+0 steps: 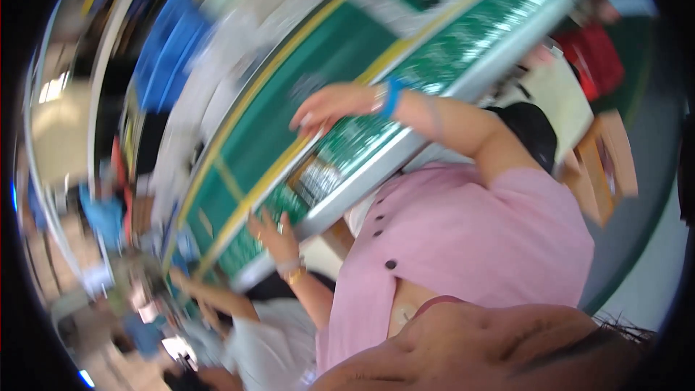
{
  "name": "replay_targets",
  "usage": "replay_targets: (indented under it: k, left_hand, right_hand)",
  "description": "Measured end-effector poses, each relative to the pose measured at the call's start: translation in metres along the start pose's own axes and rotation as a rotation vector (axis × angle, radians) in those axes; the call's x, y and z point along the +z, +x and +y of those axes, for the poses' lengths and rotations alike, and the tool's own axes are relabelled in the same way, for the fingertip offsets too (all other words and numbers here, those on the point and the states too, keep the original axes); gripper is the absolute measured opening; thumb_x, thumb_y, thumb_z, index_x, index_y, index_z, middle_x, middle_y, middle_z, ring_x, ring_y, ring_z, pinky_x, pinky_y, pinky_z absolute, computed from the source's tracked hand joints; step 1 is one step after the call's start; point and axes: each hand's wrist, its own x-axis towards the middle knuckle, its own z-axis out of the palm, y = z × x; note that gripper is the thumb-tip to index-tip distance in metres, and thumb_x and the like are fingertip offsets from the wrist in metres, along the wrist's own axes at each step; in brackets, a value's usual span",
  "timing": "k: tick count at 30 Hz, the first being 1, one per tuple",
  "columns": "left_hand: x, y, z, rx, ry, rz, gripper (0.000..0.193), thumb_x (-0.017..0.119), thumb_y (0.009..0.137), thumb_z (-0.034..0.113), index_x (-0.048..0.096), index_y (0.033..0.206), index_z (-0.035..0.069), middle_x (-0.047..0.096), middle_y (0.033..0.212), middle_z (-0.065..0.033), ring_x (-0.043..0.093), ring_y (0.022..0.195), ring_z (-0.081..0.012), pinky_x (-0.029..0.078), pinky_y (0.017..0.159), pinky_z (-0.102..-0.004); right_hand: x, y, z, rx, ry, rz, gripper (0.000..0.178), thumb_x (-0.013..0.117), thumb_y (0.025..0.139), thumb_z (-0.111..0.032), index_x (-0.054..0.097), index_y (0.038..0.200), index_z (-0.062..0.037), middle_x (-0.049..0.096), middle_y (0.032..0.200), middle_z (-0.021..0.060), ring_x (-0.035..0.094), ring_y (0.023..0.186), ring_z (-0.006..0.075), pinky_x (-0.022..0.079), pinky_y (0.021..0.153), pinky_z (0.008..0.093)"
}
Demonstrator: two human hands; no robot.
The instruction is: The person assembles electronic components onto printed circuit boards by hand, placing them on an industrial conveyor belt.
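My left hand (273, 237), with a gold bracelet at the wrist, is over the near edge of a long green bench surface (271, 119) marked with yellow lines. Its fingers are spread, and I see nothing held in them. Next to it lies a clear, shiny packet (316, 179) with something brownish beside it. My right hand (333, 107), wearing a blue wristband, reaches across the yellow line with fingers partly bent. Motion blur hides whether it holds anything small. Just beyond that hand is a blurred dark patch (308, 87) on the green surface.
Shiny green-and-clear material (470, 36) runs along the bench beside a pale metal edge rail (499, 51). A co-worker in a light top (271, 340) sits at my left. Blue bins (170, 47) stand across the bench. A red bag (594, 61) and wooden stool-like piece (604, 166) are at right.
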Motion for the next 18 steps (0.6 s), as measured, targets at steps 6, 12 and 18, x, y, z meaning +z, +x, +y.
replay_targets:
  k: [6,12,18]
  left_hand:
    - [0.006,-0.041,0.012,-0.072,-0.047,0.021,0.056,0.060,0.081,0.032,0.048,0.122,-0.004,0.027,0.140,-0.0239,0.020,0.128,-0.0457,0.024,0.103,-0.0490]
    - [0.005,-0.026,0.035,0.010,-0.157,0.006,0.062,0.059,0.079,0.037,0.047,0.122,-0.006,0.026,0.140,-0.0224,0.018,0.130,-0.0433,0.020,0.105,-0.0481]
    - [-0.001,-0.014,0.057,0.144,-0.192,-0.038,0.065,0.058,0.079,0.041,0.046,0.124,-0.004,0.026,0.141,-0.0217,0.016,0.132,-0.0423,0.019,0.105,-0.0486]
  right_hand:
    - [-0.001,0.003,-0.001,0.075,0.026,0.099,0.037,0.052,0.090,-0.028,0.053,0.116,-0.0010,0.060,0.104,0.0081,0.058,0.095,0.0143,0.047,0.084,0.0273]
    - [-0.022,0.005,-0.012,0.020,-0.345,0.313,0.027,0.053,0.088,-0.021,0.057,0.109,-0.0035,0.062,0.096,0.0047,0.058,0.088,0.0115,0.046,0.077,0.0256]
    - [-0.039,0.011,-0.013,-0.050,-1.262,0.536,0.010,0.062,0.076,-0.016,0.065,0.083,-0.0092,0.061,0.078,0.0034,0.057,0.080,0.0202,0.046,0.071,0.0334]
